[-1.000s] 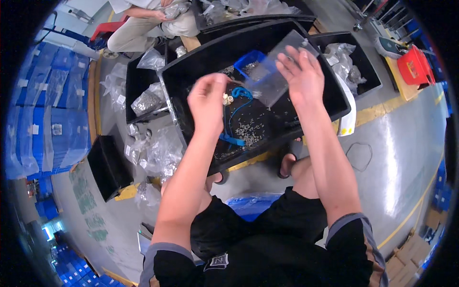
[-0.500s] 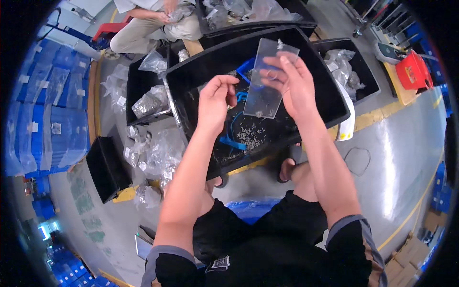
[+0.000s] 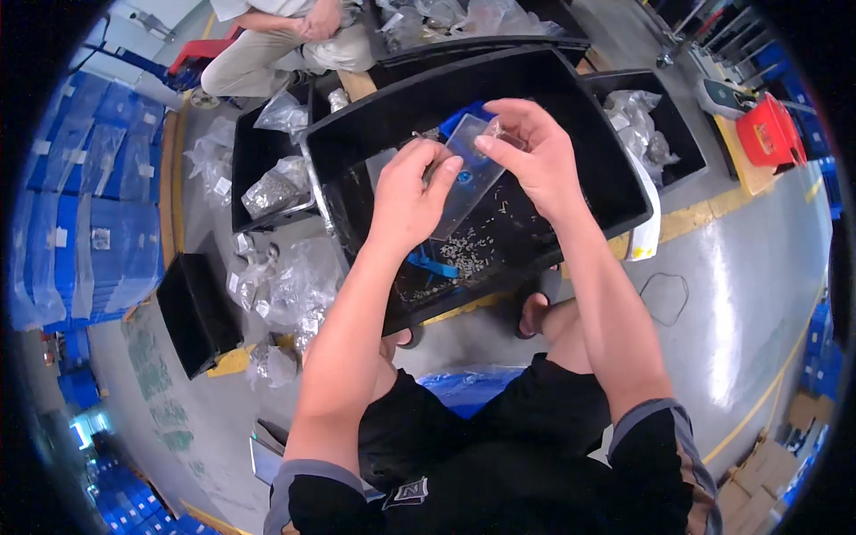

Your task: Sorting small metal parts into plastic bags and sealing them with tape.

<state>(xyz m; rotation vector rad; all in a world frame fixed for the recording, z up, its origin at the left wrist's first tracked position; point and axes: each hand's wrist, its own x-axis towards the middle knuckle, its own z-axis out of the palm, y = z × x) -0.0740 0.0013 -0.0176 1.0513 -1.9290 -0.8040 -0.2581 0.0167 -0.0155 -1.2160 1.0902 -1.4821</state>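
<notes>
A clear rectangular plastic plate is tilted over a large black bin. My right hand pinches its upper edge between thumb and fingers, beside a small light piece. Curled beside the plate's left edge, my left hand has its thumb close to the plate. What its fingers hold, if anything, is hidden. Many small metal-looking pieces lie scattered on the bin floor. A blue strip-like piece is near them, and a blue scoop-like tray is partly covered by the plate.
Smaller black bins with bagged parts flank the large bin. Clear bags lie at lower left. Another person sits across at the far left. A red container stands on a ledge at right. Stacked blue crates line the left side.
The plate has come lower and tilted further, its top swinging left. My right hand's fingers have closed at its edge, and my left hand has moved up against it.
</notes>
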